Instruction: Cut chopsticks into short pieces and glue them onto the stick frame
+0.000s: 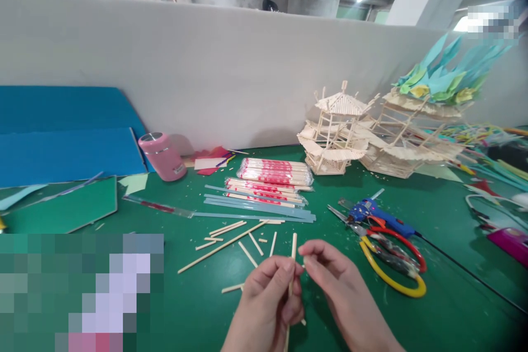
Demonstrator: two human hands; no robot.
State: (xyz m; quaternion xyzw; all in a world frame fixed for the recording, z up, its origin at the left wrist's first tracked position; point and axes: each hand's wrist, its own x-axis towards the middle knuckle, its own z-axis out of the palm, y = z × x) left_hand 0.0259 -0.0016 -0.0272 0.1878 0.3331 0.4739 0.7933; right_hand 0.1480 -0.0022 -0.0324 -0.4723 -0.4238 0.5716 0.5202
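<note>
My left hand [266, 300] is closed around a thin wooden stick [294, 243], which stands nearly upright with its top above the thumb. Just to the right, my right hand [336, 278] is in a pinch, its fingertips close beside the stick; whatever lies between them is too small to make out. Short cut sticks [247, 253] and one longer stick [223, 247] lie scattered on the green table [173, 308] beyond my left hand. Pliers with red and yellow handles [391, 264] rest to the right of my right hand, near a blue glue gun [381, 216].
Blue glue sticks [256, 206] and packs of wooden sticks [274, 171] lie mid-table. A pink flask [163, 157] stands back left. Two stick-built pavilion models [336, 126] stand back right against a pale partition [206, 66]. The glue gun's black cord [466, 264] runs right.
</note>
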